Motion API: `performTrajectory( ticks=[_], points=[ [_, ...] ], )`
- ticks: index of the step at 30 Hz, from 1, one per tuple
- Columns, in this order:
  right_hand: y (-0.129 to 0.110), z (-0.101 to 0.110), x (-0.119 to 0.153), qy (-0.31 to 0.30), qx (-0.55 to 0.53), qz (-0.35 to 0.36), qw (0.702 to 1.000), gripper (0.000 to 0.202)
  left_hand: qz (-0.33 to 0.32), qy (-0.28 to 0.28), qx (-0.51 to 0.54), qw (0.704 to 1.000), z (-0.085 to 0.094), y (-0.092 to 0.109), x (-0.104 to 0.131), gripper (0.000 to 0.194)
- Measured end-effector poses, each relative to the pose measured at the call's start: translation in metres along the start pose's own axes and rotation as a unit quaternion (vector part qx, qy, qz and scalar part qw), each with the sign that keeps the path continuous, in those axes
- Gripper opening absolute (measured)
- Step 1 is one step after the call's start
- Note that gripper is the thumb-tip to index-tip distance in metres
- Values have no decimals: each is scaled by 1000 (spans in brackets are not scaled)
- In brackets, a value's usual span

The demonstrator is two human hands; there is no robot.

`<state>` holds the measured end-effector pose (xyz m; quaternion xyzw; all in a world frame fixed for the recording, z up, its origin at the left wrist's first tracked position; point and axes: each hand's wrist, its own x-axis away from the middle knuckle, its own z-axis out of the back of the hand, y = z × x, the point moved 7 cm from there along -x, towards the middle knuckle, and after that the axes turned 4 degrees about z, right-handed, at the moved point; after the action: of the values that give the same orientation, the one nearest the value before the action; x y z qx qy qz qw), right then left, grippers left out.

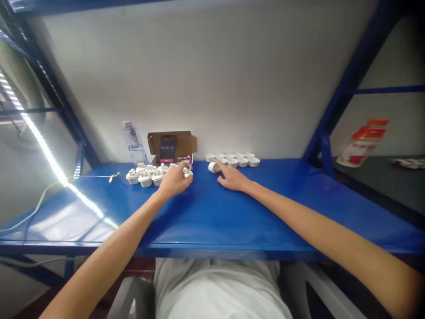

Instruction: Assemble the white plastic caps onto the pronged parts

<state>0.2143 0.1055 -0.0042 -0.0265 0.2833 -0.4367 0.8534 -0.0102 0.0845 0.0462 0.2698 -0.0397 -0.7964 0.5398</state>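
Note:
My left hand (174, 180) is at the right end of a group of white round fittings (145, 178) with small knobs and dark holes on top. Its fingers and thumb close around the end white fitting (187, 173); part of the group is hidden behind this hand. My right hand (231, 176) grips a small white cup (212, 167), tipped on its side, between its fingers. Just behind that hand, rows of similar white cups (243, 162) stand close together near the wall.
An open cardboard box (190, 144) holds a dark device (168, 148). Beside it stands a clear bottle (135, 144). A cable (41, 199) crosses the left side of the blue table (212, 217). An orange-capped bottle (361, 144) is on the dark surface at right.

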Motion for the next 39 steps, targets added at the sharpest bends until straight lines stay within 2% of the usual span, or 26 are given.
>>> performTrajectory(
  ticks=[2,6,8,11,15,19,22,25,29,34,39],
  points=[
    [1,3,1,23,-23,-4,999,77,12,1,-5,1000,1,-1,0,36],
    [5,6,-1,47,-71,-15,996,48,53,0,-44,998,1,-9,-1,47],
    [6,11,0,67,-100,-26,992,41,56,-5,-53,997,1,-11,-2,47],
    [-5,21,-1,114,-138,-24,984,41,8,-41,-1,999,-2,-3,-2,45],
    [-36,31,-3,158,-183,19,970,34,-74,-122,120,982,-15,16,5,51],
    [-63,23,-4,124,-187,67,972,40,-57,-144,166,974,-28,16,7,72],
    [-68,11,-2,89,-182,73,977,46,-51,-144,156,976,-33,12,5,57],
    [-66,7,0,80,-196,66,975,48,-63,-123,137,981,-31,11,3,42],
    [-66,12,0,75,-214,64,972,43,-55,-88,177,979,-30,5,-1,43],
    [-56,16,0,80,-237,46,967,40,-33,-96,284,953,-35,-2,-4,42],
    [-52,15,1,66,-326,44,942,42,-20,-115,353,928,-25,6,-2,39]
  ],
)
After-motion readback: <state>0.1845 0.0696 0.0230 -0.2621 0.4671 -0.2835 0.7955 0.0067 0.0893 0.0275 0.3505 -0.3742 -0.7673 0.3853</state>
